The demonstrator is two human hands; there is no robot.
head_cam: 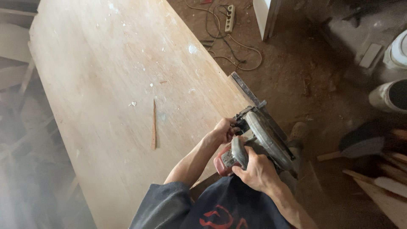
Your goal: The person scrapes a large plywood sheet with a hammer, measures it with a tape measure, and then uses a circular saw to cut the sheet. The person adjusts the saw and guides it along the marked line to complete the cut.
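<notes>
R fingers: right hand (pixel 255 171) wrapped tight round rear grip of circular saw (pixel 254 144), knuckles up.
L fingers: left hand (pixel 222 130) curled on saw's front, by the base plate; clenched, tips hidden.
Saw: red motor body, grey blade guard, sits at near-right edge of plywood sheet (pixel 110 80), blade side just off the edge.
On sheet: thin wood sliver (pixel 154 125) left of saw, well apart; white flecks farther up.
Off sheet: power strip (pixel 229 18) w/ cables on dirt floor (pixel 313 76), beyond saw; boards (pixel 381 186) right of saw.
</notes>
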